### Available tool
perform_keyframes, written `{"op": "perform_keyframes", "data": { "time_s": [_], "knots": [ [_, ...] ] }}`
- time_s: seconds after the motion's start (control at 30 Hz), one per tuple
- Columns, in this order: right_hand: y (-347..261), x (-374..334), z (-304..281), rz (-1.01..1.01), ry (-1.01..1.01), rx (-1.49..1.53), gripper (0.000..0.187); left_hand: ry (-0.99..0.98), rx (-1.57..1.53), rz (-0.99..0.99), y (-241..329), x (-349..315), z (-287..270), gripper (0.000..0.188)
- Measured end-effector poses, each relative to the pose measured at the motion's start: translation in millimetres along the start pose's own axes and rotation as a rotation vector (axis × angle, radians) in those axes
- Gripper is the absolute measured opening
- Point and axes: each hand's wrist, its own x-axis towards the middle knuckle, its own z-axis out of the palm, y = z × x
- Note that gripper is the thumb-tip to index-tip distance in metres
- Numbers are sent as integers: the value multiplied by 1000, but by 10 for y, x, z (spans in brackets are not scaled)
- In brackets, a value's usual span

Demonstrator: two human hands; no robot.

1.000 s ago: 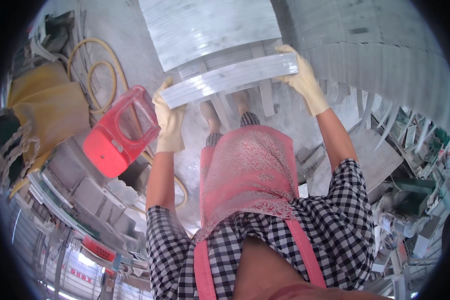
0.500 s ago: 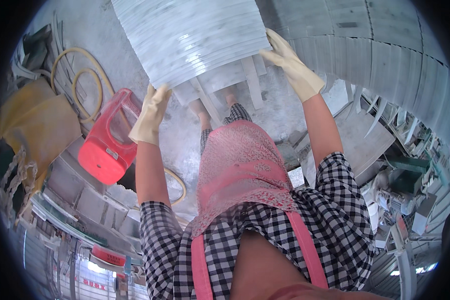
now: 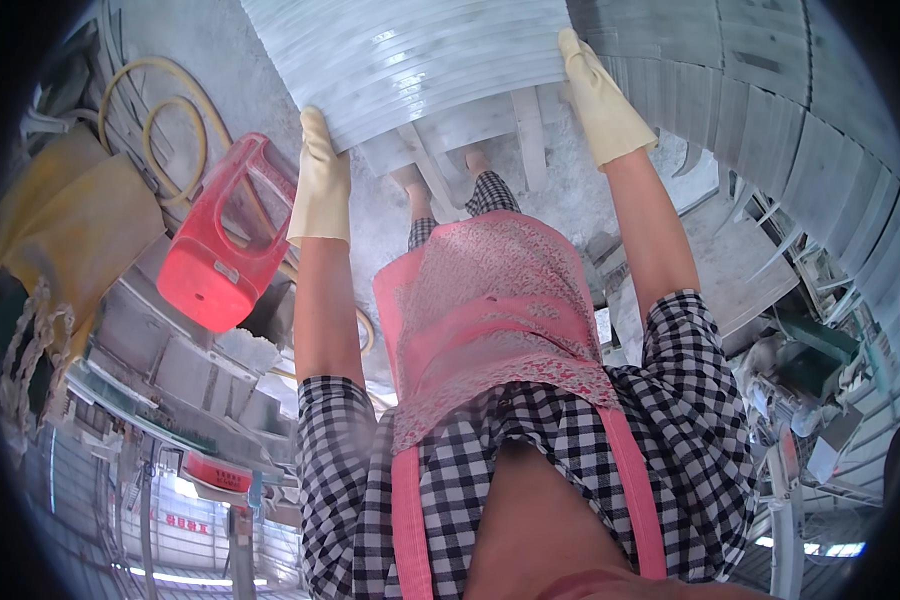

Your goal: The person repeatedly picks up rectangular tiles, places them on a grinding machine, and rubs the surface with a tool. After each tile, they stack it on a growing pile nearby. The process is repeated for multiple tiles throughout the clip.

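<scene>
A layered row of glossy, wet-looking grey-white strips (image 3: 420, 70) lies ahead of me at the top, its near edge curving across the view. My left hand (image 3: 322, 175), in a cream rubber glove, is at its left near corner, fingers stretched along the side. At the opposite side my right hand (image 3: 602, 100), gloved alike, lies with straight fingers along the right near corner. Neither hand wraps round a strip; exact contact on the far side of the fingers is hidden. Below the strips, pale support slats (image 3: 530, 138) stick out toward my feet.
A red plastic stool (image 3: 215, 285) lies tipped at left, beside a coiled yellow hose (image 3: 120, 85) and a yellow-brown sheet (image 3: 75, 215). More grey slabs (image 3: 760, 120) stand stacked at right. Offcuts and a flat board (image 3: 715, 265) lie nearer on that side.
Both hands have moved farther forward along the sides of the strips. The right hand's fingers, spread before, are now closer together. The view has shifted slightly.
</scene>
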Motion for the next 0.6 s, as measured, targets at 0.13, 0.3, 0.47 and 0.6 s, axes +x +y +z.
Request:
{"op": "perform_keyframes", "data": {
  "time_s": [0.13,0.3,0.47,0.6],
  "knots": [
    [-8,-155,20,-113,-42,-20,74,-20,74,15,-137,45,-66,81],
    [-10,-403,-17,-27,-96,30,77,-13,-224,-47,-283,35,-152,83],
    [135,-614,-78,-17,-149,-145,79,-150,-25,69,-349,-354,-324,65],
    [192,-923,-15,-57,-172,-49,81,-72,28,116,-294,-702,-390,53]
  ]
}}
